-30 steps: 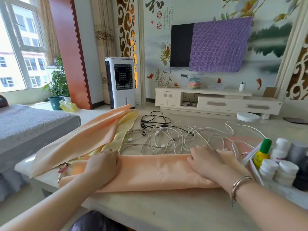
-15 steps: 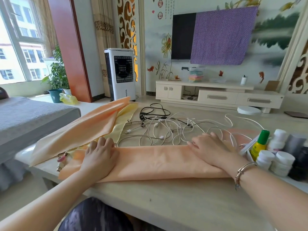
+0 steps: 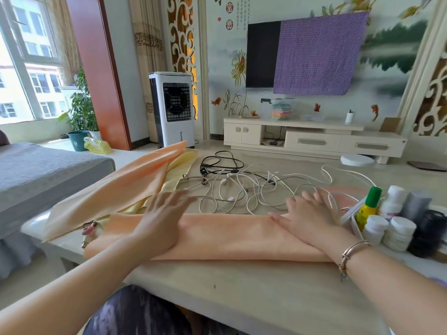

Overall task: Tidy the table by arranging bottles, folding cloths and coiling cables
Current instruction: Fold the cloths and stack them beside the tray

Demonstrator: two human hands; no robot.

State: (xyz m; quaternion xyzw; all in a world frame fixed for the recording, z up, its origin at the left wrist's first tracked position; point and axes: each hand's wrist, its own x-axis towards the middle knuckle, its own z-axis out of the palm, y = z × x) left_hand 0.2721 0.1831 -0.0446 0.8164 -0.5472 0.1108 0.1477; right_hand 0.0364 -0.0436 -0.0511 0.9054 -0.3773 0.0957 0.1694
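Both hands flat, fingers straight, grip released: left hand and right hand press the folded peach cloth on the desk. Tangled cables just behind cloth; bottles right of it.

Folded peach cloth lies lengthwise along counter front. White cables tangled behind it. Capped bottles clustered upright at right.
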